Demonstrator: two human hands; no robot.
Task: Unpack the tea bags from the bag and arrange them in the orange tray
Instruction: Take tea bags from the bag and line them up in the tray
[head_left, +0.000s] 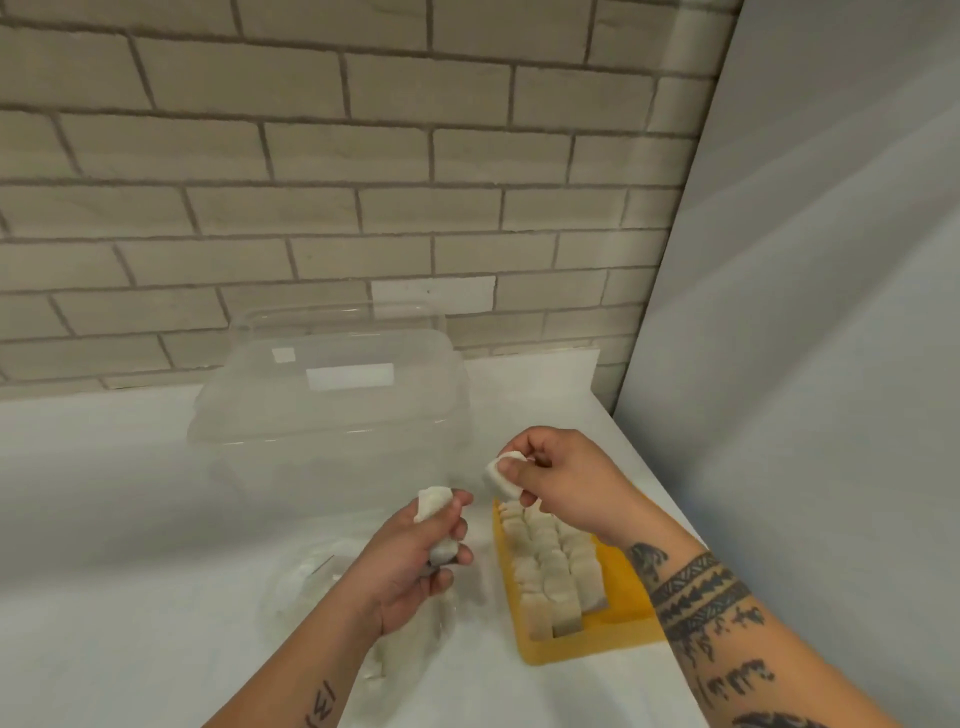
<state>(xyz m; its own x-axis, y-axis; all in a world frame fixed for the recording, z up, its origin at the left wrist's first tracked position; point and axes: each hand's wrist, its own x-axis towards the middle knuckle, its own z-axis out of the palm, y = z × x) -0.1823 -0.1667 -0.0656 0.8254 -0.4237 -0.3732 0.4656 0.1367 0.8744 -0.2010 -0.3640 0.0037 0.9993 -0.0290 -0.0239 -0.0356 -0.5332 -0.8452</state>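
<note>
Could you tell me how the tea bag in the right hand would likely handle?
Probably light: the right hand pinches the tea bag with just its fingers. Likely soft and floppy, as its corners look rounded and bent in the grip.

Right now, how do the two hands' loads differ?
The left hand grips a stack of tea bags in its fist; the right hand only pinches one tea bag. The stack is beside the orange tray; the single bag is over its far end. Both are white.
</note>
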